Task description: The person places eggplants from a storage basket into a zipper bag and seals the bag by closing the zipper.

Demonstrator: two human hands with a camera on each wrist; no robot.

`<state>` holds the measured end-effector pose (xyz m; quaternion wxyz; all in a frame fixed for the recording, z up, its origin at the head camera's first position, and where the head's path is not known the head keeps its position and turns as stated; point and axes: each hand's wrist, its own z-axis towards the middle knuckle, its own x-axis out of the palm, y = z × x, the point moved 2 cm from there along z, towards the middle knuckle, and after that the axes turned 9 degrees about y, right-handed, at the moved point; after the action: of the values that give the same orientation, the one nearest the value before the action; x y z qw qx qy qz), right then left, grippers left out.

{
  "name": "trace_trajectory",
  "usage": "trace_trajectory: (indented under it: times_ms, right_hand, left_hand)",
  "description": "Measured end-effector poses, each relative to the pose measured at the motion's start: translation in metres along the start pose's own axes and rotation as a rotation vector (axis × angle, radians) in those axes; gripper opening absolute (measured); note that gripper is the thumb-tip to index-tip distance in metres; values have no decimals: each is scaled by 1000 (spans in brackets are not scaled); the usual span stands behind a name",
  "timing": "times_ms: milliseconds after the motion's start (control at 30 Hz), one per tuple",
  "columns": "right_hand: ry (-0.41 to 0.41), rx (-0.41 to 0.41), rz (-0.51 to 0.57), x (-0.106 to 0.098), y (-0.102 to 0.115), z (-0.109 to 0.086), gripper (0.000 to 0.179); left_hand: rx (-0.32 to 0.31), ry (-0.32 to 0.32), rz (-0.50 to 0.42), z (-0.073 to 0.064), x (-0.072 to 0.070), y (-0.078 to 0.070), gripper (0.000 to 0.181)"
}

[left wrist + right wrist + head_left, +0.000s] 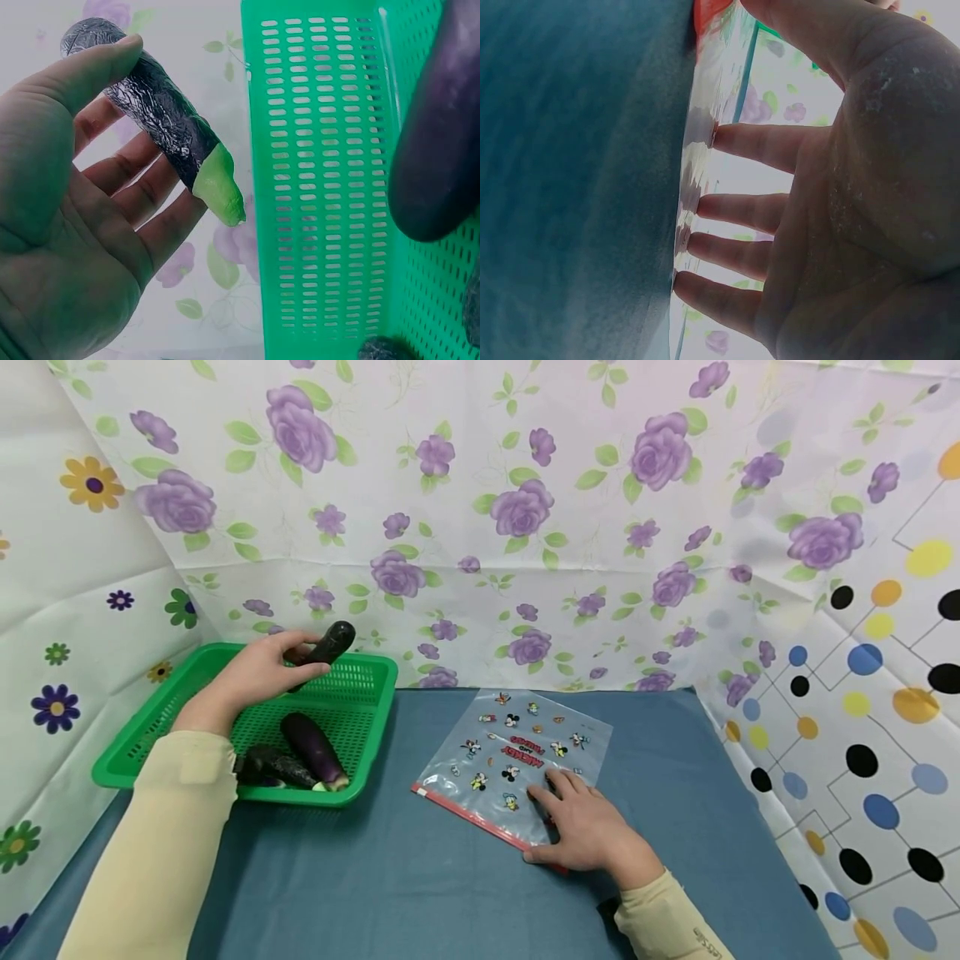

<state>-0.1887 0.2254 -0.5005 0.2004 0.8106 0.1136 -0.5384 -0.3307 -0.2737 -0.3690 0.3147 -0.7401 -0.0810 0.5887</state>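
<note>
My left hand (251, 677) holds a small dark eggplant (333, 642) over the back of the green plastic basket (383, 710). In the left wrist view the eggplant's dark, wrinkled skin and bright green cap (219, 187) show, with the thumb across one side and the fingers behind it. A large smooth purple eggplant (313, 746) and another dark, wrinkled eggplant (281, 767) lie in the basket. My right hand (588, 828) rests with spread fingers on a clear zip bag (457, 752) printed with cartoon figures. Its fingertips touch the plastic, with the thumb at the red zip edge (480, 820).
A blue cloth (360, 877) covers the table. Behind it hangs a white sheet with purple flowers (525, 510), and dotted cloth (885, 735) stands at the right. The basket's raised rim borders the left work area.
</note>
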Motion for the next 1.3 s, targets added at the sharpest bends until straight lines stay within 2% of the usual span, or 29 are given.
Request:
trace_trajectory:
  times_ms: [433, 700, 933, 1300]
  right_hand:
    - [6, 3, -5, 0, 0, 0, 99]
    - [1, 2, -8, 1, 0, 0, 99]
    - [7, -1, -4, -1, 0, 0, 99]
    - [10, 0, -3, -2, 1, -1, 98]
  left_hand:
    - [36, -17, 0, -11, 6, -19, 75]
    - [21, -45, -43, -19, 13, -29, 79]
    - [36, -62, -34, -23, 20, -39, 77]
    - [83, -65, -43, -30, 28, -54, 70]
